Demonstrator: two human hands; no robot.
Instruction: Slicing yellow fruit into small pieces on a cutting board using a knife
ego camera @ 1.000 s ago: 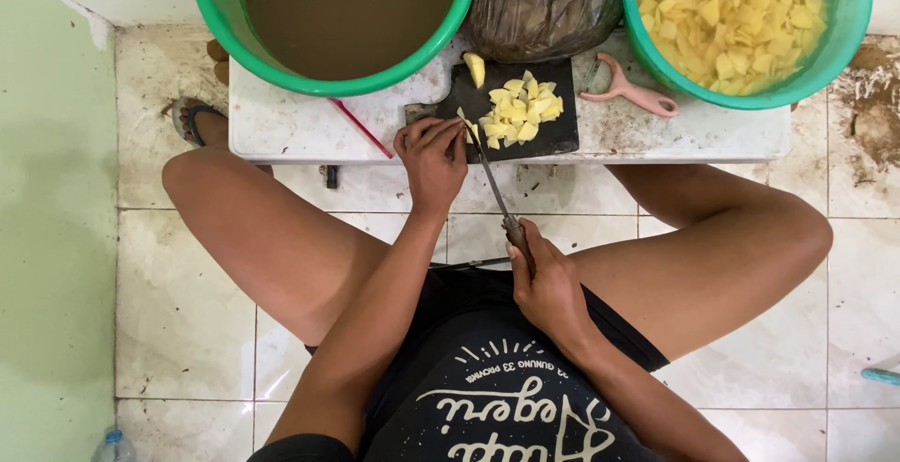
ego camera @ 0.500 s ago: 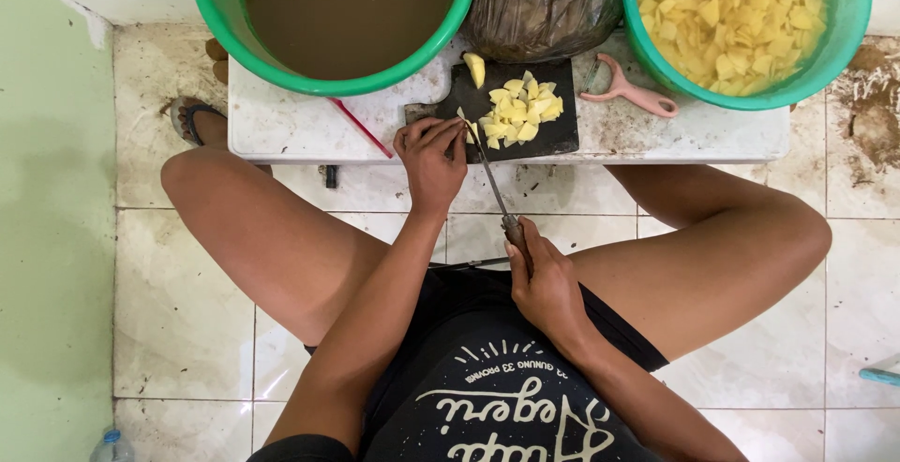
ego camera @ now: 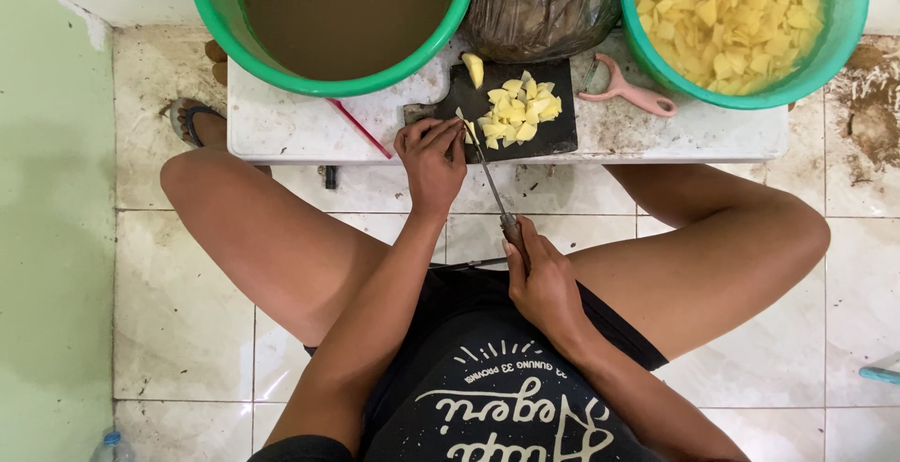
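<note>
— On a low white desk (ego camera: pixel 281 129) over a tiled floor, what is being cut?
— A small yellow vegetable piece (ego camera: pixel 461 117) at the near-left corner of a dark cutting board (ego camera: pixel 562 136). The left hand (ego camera: pixel 431 155) pins it there, its grip pressed together on the piece, seemingly to steady it under the blade.
— And the knife (ego camera: pixel 489 179)?
— One knife, its handle enclosed by the right hand (ego camera: pixel 542 284), grip wrapped tight, the blade reaching forward to the piece.
— What else is counted?
— Two green tubs: the left tub (ego camera: pixel 216 12) holds murky water, the right tub (ego camera: pixel 830 50) holds cut pieces. One heap of cut chunks (ego camera: pixel 518 109) lies on the board, pushed away from the blade; one pink peeler (ego camera: pixel 626 92), one dark plastic bag (ego camera: pixel 542 3).
</note>
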